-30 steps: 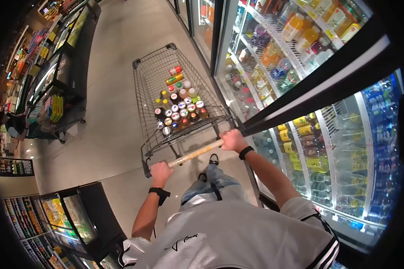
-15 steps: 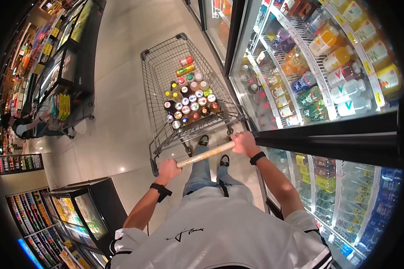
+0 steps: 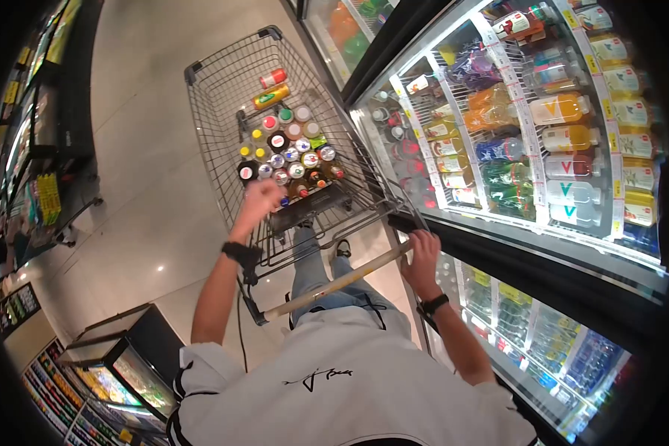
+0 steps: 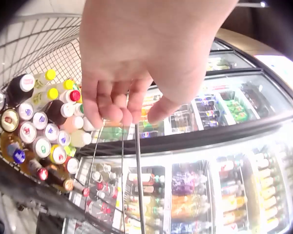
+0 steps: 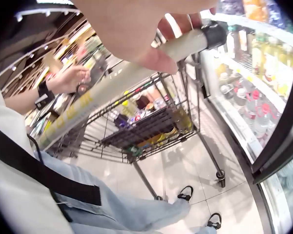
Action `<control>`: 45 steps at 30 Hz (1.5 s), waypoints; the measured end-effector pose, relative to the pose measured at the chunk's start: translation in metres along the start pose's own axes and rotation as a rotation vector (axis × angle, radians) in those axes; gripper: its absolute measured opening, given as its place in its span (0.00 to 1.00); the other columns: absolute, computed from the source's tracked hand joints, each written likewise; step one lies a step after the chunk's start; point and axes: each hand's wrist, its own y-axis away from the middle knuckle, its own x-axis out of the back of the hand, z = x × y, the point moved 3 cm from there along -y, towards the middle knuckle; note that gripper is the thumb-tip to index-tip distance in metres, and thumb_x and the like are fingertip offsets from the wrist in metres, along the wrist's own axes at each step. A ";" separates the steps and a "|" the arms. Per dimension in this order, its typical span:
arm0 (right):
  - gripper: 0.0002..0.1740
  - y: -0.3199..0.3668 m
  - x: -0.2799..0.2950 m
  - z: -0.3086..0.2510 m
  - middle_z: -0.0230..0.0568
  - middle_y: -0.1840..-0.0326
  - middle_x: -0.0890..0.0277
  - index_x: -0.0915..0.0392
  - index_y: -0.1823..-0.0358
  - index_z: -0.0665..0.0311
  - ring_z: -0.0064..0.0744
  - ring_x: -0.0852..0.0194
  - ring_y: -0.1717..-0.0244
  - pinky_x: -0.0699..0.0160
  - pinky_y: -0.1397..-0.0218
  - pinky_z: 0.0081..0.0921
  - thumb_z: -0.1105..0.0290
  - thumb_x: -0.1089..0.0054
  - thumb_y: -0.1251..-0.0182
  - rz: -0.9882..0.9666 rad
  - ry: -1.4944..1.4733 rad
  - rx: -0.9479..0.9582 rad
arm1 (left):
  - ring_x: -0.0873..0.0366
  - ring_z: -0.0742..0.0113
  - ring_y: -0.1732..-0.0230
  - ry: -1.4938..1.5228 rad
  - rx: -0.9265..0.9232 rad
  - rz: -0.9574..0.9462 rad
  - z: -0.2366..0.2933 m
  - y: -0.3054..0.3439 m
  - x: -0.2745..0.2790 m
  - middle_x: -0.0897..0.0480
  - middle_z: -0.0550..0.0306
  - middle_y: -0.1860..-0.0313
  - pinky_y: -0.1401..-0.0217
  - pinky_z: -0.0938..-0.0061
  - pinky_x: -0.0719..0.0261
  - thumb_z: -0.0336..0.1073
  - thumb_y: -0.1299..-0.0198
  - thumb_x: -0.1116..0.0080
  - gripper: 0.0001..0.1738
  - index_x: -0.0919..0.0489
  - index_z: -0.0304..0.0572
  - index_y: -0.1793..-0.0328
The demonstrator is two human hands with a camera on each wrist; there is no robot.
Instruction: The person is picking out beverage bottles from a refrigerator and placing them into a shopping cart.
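Note:
A wire shopping cart (image 3: 208, 123) stands in front of me, its near part packed with upright bottles (image 3: 296, 152) under coloured caps. Beyond them lie a red can (image 3: 273, 78) and a yellow can (image 3: 270, 96). My left hand (image 3: 264, 199) is off the handle, above the near left part of the cart beside the bottles. Its fingers (image 4: 107, 108) hang loosely bent with nothing between them, overlapping the cart's wires in the left wrist view. My right hand (image 3: 422, 262) grips the right end of the cart's pale handle (image 3: 342, 282), thumb along the bar.
A lit glass-door drinks fridge (image 3: 498, 149) runs along the right, close to the cart. Dark display cases (image 3: 59, 111) line the left side of the aisle. Pale floor tiles (image 3: 137, 163) lie between them. At lower left stands another small lit cooler (image 3: 130, 364).
My left hand has left the handle and moved forward over the cart. The right hand has stayed at the handle's right end. The fridge shelves appear nearer, and the view has turned.

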 end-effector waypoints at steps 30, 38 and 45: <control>0.15 0.092 0.190 0.117 0.32 0.71 0.23 0.24 0.60 0.68 0.19 0.27 0.73 0.23 0.66 0.21 0.62 0.32 0.33 0.934 -0.297 -1.114 | 0.21 0.32 0.50 -0.926 -0.014 0.307 -0.141 -0.204 0.086 0.18 0.30 0.55 0.52 0.47 0.24 0.34 0.40 0.38 0.20 0.28 0.30 0.46; 0.12 0.101 0.182 0.126 0.31 0.66 0.21 0.23 0.58 0.69 0.16 0.29 0.67 0.29 0.61 0.18 0.67 0.33 0.32 1.015 -0.345 -1.022 | 0.23 0.34 0.59 -0.846 -0.445 0.419 -0.020 -0.129 0.071 0.21 0.35 0.60 0.56 0.51 0.26 0.37 0.44 0.38 0.18 0.26 0.32 0.53; 0.17 0.117 0.174 0.145 0.42 0.69 0.17 0.21 0.57 0.72 0.24 0.22 0.68 0.25 0.62 0.26 0.65 0.31 0.36 1.039 -0.171 -0.951 | 0.26 0.58 0.67 -0.657 -0.796 0.323 0.164 0.001 0.010 0.22 0.49 0.63 0.64 0.68 0.28 0.33 0.39 0.37 0.16 0.23 0.31 0.49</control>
